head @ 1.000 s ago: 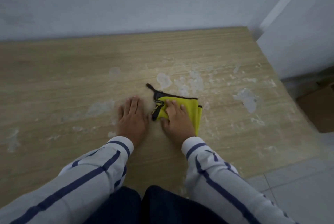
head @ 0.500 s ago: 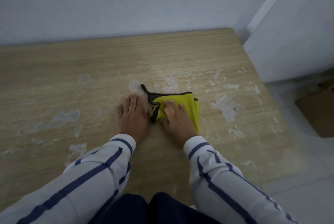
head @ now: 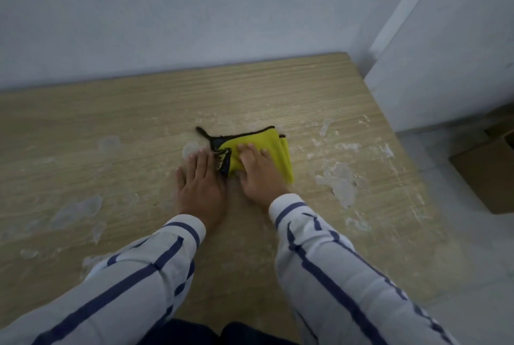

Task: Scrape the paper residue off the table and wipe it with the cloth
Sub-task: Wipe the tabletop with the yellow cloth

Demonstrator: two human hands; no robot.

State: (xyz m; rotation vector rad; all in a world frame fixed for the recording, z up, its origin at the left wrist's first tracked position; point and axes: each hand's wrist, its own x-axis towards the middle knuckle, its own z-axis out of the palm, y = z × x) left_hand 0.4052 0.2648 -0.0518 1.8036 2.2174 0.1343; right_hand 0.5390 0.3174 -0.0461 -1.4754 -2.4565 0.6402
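Observation:
A folded yellow cloth [head: 274,147] with a black trim lies on the light wooden table [head: 139,127]. My right hand [head: 258,175] presses flat on top of the cloth, fingers spread over it. My left hand [head: 201,183] lies flat on the bare wood just left of the cloth, touching its black edge, and holds nothing. Whitish paper residue [head: 340,180] sticks to the table in patches to the right of the cloth, and more paper residue [head: 78,209] spots the left side. No scraper is visible.
A pale wall [head: 194,10] runs along the table's far edge. The table's right edge drops to a tiled floor [head: 472,261], where a brown cardboard box [head: 489,169] stands. My striped sleeves and dark trousers fill the bottom of the view.
Both hands and the cloth have slid away from me across the table and to the left, over residue patches that lay beyond the cloth. The view shifted as my head moved.

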